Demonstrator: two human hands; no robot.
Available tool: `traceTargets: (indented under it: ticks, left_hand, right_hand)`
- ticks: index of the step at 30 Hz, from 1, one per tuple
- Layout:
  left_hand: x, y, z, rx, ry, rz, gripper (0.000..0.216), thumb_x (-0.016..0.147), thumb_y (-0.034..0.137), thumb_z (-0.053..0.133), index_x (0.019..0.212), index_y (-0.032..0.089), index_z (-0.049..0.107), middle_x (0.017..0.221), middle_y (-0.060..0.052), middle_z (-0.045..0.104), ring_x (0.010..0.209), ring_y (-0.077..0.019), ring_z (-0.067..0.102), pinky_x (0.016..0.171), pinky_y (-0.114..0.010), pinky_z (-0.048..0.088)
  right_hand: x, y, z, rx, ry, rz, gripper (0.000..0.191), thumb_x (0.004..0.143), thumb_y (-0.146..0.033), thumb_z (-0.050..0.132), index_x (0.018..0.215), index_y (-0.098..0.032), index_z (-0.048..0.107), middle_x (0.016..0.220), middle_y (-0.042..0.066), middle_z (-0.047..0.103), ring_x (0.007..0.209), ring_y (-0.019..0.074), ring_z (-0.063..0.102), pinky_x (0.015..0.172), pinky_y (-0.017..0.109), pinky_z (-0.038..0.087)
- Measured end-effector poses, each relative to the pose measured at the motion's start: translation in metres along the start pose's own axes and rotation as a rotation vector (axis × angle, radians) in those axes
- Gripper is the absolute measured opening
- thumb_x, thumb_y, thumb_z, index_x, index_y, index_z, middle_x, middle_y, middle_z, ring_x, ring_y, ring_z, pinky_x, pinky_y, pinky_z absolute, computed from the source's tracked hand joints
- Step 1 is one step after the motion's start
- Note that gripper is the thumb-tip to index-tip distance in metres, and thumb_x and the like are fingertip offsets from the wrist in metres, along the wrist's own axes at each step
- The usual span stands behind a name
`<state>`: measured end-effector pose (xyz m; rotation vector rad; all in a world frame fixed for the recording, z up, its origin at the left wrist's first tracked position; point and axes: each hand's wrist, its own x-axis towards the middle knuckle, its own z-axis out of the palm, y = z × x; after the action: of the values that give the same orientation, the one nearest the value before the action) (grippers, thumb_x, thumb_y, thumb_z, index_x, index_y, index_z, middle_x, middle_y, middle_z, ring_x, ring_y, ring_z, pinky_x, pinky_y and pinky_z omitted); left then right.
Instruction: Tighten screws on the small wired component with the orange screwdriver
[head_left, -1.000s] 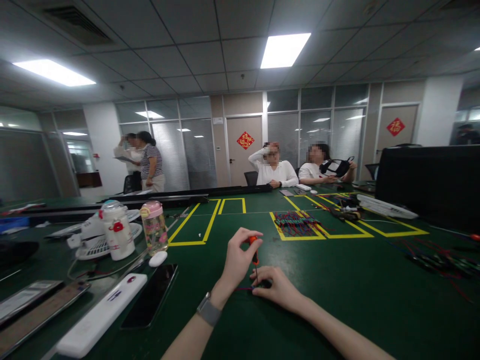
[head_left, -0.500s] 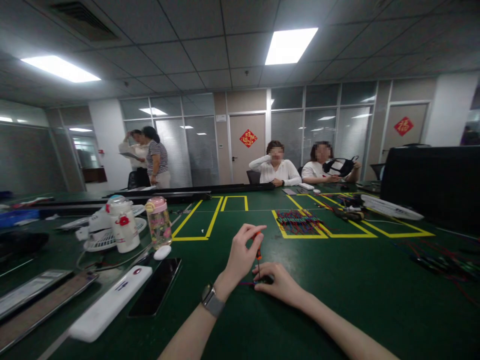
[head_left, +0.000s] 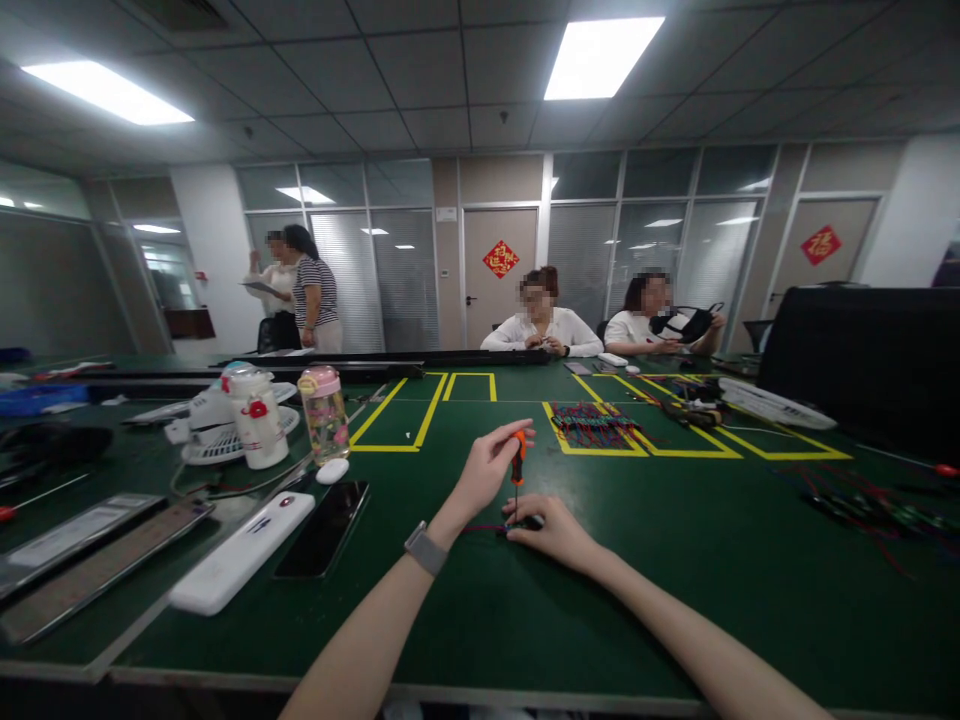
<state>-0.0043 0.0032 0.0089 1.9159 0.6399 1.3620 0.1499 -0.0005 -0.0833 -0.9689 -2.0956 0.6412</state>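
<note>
My left hand (head_left: 481, 474) pinches the orange handle of a small screwdriver (head_left: 517, 468), held upright with its tip down on the green table (head_left: 615, 580). My right hand (head_left: 550, 527) lies on the table beside the tip, fingers pressed onto a small dark part (head_left: 529, 523) with thin red and purple wires (head_left: 480, 528) running out to the left. A grey watch (head_left: 424, 548) sits on my left wrist.
At left lie a black phone (head_left: 324, 527), a white flat case (head_left: 241, 551), a white mouse (head_left: 331, 470), two bottles (head_left: 324, 414) and a small fan (head_left: 217, 440). A wire bundle (head_left: 592, 425) rests in a yellow-taped box. Two people sit across; two stand at back left. A black screen (head_left: 862, 360) stands right.
The view has tipped down and pulled back, so the table's near edge now shows. My hands stay together on the part; the left fingers have shifted on the screwdriver handle.
</note>
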Motion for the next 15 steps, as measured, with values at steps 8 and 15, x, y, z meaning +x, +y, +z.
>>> traceTargets:
  ticks: [8,15]
  left_hand:
    - [-0.0019,0.0022,-0.0012,0.261,0.111,0.122,0.025,0.088,0.027,0.051,0.107,0.023,0.067,0.104,-0.006,0.061,0.098,-0.0177,0.058,0.091,-0.033,0.045]
    - [-0.0012,-0.0028,0.0007,0.152,0.104,0.033,0.027,0.086,0.031,0.055,0.107,0.019,0.067,0.094,-0.005,0.063,0.084,-0.0158,0.061,0.076,-0.028,0.05]
  right_hand:
    - [0.0005,-0.0011,-0.0017,0.009,0.01,0.016,0.014,0.069,-0.024,0.073,0.082,-0.02,0.075,0.101,0.008,0.072,0.098,0.0231,0.065,0.091,0.036,0.047]
    - [-0.0002,-0.0015,-0.0024,-0.01,-0.01,-0.003,0.013,0.07,-0.022,0.072,0.082,-0.02,0.075,0.101,0.008,0.072,0.098,0.0234,0.065,0.091,0.037,0.047]
